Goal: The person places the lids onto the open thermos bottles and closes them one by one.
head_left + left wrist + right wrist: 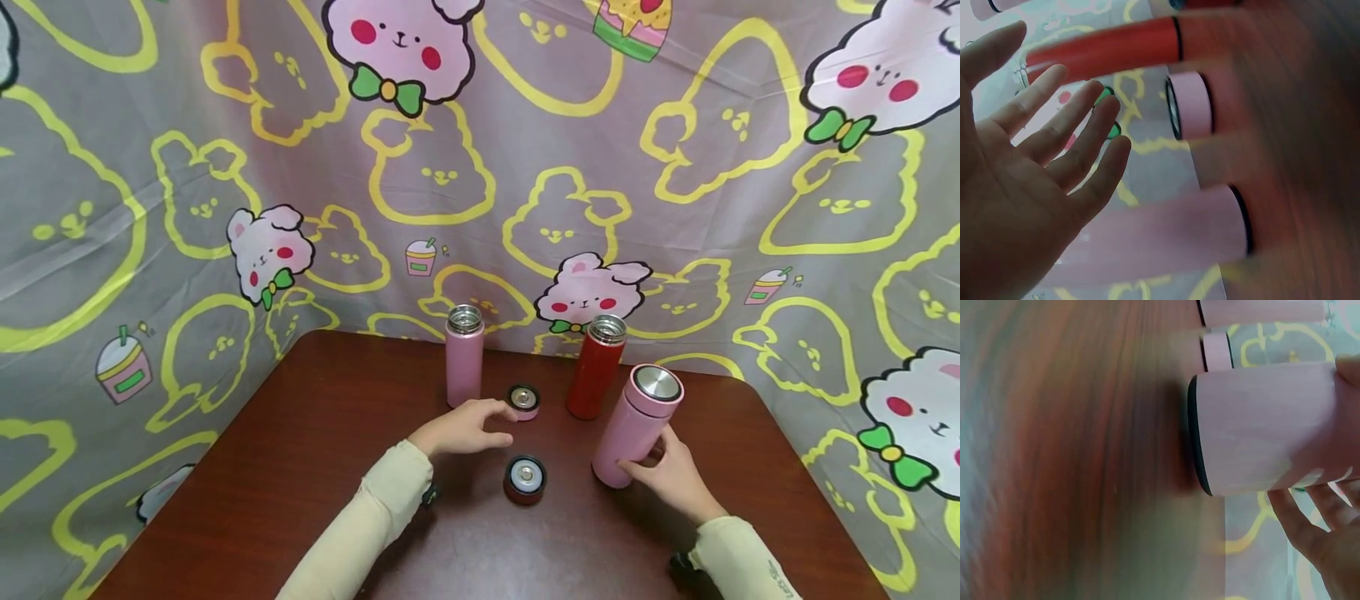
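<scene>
My right hand (670,473) holds a pink thermos flask (628,433) with its lid on, thumb on one side and fingers on the other. In the right wrist view that flask (1266,428) fills the middle, its black-rimmed base close over the table. My left hand (463,429) is in the air with fingers spread and nothing in them. A pink lid (522,402), upside down on the table, lies just beyond its fingertips. Nearer me, a dark red lid (525,480) also lies upside down.
A lidless pink flask (464,358) stands at the back, left of the pink lid. An uncapped red flask (596,368) stands at the back right. Patterned cloth (442,183) hangs behind and beside the brown table (315,400).
</scene>
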Demonstrator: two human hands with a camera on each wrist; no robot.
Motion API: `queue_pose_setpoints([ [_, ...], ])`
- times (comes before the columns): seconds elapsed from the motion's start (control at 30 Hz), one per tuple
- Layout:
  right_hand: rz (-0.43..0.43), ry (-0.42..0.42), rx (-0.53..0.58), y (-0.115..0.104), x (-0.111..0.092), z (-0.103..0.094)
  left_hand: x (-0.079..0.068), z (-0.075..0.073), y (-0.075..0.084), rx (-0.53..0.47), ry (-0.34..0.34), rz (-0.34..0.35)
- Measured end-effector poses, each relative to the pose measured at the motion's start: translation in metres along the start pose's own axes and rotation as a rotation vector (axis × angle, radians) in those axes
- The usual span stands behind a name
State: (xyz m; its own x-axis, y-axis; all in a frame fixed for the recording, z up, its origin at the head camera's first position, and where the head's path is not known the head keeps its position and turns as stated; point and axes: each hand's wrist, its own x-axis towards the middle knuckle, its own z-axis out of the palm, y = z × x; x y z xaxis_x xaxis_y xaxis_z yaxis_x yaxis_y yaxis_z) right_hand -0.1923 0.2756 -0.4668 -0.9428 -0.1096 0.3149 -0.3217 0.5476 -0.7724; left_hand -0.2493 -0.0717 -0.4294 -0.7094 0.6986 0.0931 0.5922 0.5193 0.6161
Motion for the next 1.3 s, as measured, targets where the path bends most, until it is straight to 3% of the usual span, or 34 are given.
queue_pose_setpoints([
  [0.13,0.021,0.041,-0.052,0.002,0.003,-0.007,-0.011,-0.002,-0.012,0.039,0.006,-0.055],
  [0.27,0.077,0.057,-0.077,0.028,0.012,-0.013,-0.021,-0.005,-0.022,0.120,0.007,-0.133],
  [0.4,0.094,0.080,-0.096,0.036,0.020,-0.020,-0.029,-0.006,-0.029,0.174,0.009,-0.174],
  [0.7,0.111,0.150,-0.159,0.050,0.035,-0.025,-0.038,-0.009,-0.033,0.172,0.000,-0.203],
  [1.3,0.155,0.193,-0.151,0.065,0.053,-0.040,-0.037,-0.011,-0.029,0.231,0.003,-0.199],
])
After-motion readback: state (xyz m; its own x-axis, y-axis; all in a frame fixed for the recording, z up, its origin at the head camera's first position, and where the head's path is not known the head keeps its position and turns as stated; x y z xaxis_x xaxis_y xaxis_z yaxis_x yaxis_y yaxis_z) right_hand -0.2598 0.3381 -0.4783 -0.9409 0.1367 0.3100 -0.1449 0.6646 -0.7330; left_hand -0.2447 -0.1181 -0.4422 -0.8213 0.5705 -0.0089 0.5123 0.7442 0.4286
